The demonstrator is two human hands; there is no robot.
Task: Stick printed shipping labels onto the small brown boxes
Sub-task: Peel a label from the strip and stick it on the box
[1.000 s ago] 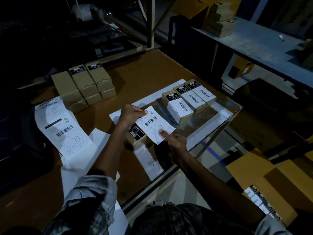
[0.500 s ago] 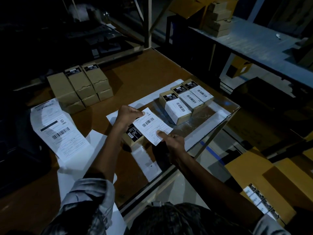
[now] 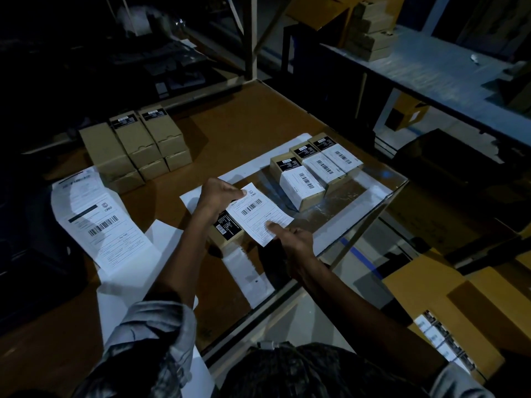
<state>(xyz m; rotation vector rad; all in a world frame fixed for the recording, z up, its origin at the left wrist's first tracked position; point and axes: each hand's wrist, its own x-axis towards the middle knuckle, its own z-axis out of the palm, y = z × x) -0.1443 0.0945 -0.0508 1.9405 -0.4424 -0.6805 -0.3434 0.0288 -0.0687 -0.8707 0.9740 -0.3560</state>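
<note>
Left hand [image 3: 218,196] fingers pinch label [image 3: 260,214] top corner; right hand [image 3: 296,239] forefinger straight, pressing label onto box [image 3: 227,235].

Brown worktable [image 3: 230,133] under dim light. Metal upright post [image 3: 254,35] at its far edge. Grey shelf [image 3: 431,70] to the right, stacked tan cartons [image 3: 370,30] on it. Large open cardboard carton [image 3: 448,305] on floor, lower right. Dark equipment [image 3: 161,61] far left, possibly a keyboard.

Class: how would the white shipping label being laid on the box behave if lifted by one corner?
The label probably flops: thin paper, overhanging the small brown box. Likely very light. Its underside may cling, since both hands are guiding it down.
</note>
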